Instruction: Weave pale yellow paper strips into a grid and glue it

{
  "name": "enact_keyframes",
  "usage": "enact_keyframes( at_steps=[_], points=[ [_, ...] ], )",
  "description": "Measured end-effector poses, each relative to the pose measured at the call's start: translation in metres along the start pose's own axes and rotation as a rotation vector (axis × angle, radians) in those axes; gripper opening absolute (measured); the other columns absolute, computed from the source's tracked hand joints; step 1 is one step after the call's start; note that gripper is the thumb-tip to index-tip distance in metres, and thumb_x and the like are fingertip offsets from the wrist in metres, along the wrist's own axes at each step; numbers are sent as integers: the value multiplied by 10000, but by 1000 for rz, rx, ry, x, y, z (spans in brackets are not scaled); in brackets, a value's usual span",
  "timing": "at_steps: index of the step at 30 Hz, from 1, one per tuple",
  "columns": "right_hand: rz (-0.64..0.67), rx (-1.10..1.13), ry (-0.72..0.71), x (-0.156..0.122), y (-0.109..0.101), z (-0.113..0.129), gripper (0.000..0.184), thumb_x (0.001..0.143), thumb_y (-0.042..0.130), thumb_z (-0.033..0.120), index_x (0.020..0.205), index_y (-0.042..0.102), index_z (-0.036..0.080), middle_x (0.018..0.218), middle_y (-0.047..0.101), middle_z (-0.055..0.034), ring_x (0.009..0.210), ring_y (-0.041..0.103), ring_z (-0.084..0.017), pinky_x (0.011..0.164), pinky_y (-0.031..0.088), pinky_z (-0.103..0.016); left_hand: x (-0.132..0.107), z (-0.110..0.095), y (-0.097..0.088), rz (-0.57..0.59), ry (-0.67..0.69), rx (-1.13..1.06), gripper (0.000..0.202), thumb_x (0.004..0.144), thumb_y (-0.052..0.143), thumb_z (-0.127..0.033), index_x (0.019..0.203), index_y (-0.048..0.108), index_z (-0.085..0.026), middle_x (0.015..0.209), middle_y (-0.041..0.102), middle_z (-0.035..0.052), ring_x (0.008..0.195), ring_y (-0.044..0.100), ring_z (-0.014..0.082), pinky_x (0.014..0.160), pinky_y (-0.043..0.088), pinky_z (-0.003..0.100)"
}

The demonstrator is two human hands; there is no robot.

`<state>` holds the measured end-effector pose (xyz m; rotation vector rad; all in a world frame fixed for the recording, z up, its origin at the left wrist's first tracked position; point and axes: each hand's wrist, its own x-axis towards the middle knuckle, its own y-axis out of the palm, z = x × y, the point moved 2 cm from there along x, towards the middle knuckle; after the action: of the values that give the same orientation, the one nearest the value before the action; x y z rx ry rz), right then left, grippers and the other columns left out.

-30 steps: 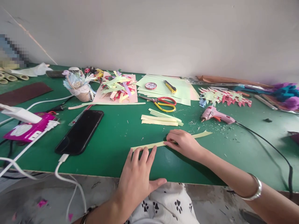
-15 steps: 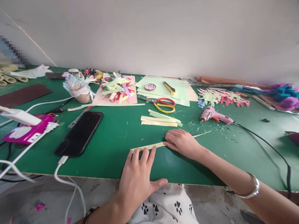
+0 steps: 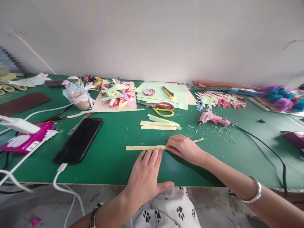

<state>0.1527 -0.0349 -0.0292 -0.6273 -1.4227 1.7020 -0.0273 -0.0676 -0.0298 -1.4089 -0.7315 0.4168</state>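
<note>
A green work table (image 3: pixel 114 139) fills the scene from left to right under a plain pale wall. At its far side lies a spread of light green paper sheets (image 3: pixel 180 93), and just left of them a pink paper sheet (image 3: pixel 133 103) heaped with coloured paper scraps. A black smartphone (image 3: pixel 79 139) lies face up at the near left, a white cable plugged into its near end. The left hand (image 3: pixel 146 175) rests flat and open at the near edge, fingers stretched out together and thumb spread to the right, its fingertips touching the near side of a long pale yellow paper strip (image 3: pixel 142 148). This strip lies flat on the table at near centre, running left to right. The right hand (image 3: pixel 184 147) lies palm down over the strip's right half with its fingers pointing left and pressed close together. Its thumb is hidden, so I cannot tell whether it pinches the paper or only presses it. A pink hot glue gun (image 3: pixel 212 117) lies on its side to the far right of the hands, its black cord trailing right. Scissors with red and yellow handles (image 3: pixel 161 108) lie near the green sheets, and a small stack of pale yellow cut strips (image 3: pixel 158 124) sits between them and the right hand. A yellow utility knife (image 3: pixel 167 91) and a round red tape roll (image 3: pixel 149 92) rest on the green sheets.
</note>
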Motion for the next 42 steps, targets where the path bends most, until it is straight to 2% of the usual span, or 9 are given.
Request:
enact_keyframes(
  at_steps=[4, 6, 17, 27, 33, 38, 42],
  points=[
    [-19, 53, 7, -1, -1, -2, 260, 935, 345, 286, 811, 545, 175, 750, 573, -24, 679, 493, -132, 632, 342, -261, 5, -5, 2, 41, -44, -45, 816, 767, 303, -719, 1313, 437, -127, 1158, 541, 127, 1044, 444, 286, 1003, 237, 503],
    [-27, 74, 21, -1, -1, -4, 247, 928, 362, 280, 804, 547, 174, 750, 576, -25, 679, 500, -129, 635, 346, -260, 6, -4, 0, 64, -56, -72, 825, 756, 315, -728, 1315, 435, -133, 1133, 546, 124, 1036, 441, 290, 996, 238, 523],
    [-96, 13, 81, -14, -2, -25, 309, 917, 387, 353, 708, 527, 173, 641, 555, 2, 578, 483, -110, 608, 341, -245, 10, -4, -2, 146, -112, -104, 805, 741, 385, -718, 1346, 402, -187, 1105, 545, 107, 1040, 430, 308, 922, 309, 530],
    [-99, -45, 100, -15, 1, -27, 312, 911, 396, 357, 678, 505, 179, 623, 540, 11, 559, 465, -105, 590, 331, -242, 14, -9, -2, 182, -159, -66, 804, 738, 381, -725, 1361, 380, -217, 1021, 541, 104, 998, 442, 315, 884, 339, 558],
    [-132, 25, 126, -21, -1, -33, 260, 889, 443, 344, 692, 508, 187, 623, 539, 10, 564, 459, -109, 596, 354, -240, 13, -9, 0, 198, -176, -57, 789, 750, 378, -712, 1376, 349, -233, 1047, 533, 101, 1010, 423, 314, 893, 331, 565],
    [-149, 105, 80, -30, -5, -36, 212, 903, 430, 303, 759, 531, 184, 678, 566, -2, 626, 499, -110, 636, 367, -239, 14, -10, -1, 191, -182, -35, 791, 748, 388, -709, 1381, 339, -237, 1058, 531, 100, 998, 423, 311, 899, 327, 564],
    [-220, 23, 93, -35, -4, -36, 202, 897, 459, 308, 758, 537, 183, 660, 575, 24, 603, 499, -97, 766, 331, -301, 15, -10, -2, 201, -183, -32, 790, 749, 389, -707, 1384, 332, -240, 1065, 532, 102, 1004, 424, 314, 888, 339, 561]
  ],
)
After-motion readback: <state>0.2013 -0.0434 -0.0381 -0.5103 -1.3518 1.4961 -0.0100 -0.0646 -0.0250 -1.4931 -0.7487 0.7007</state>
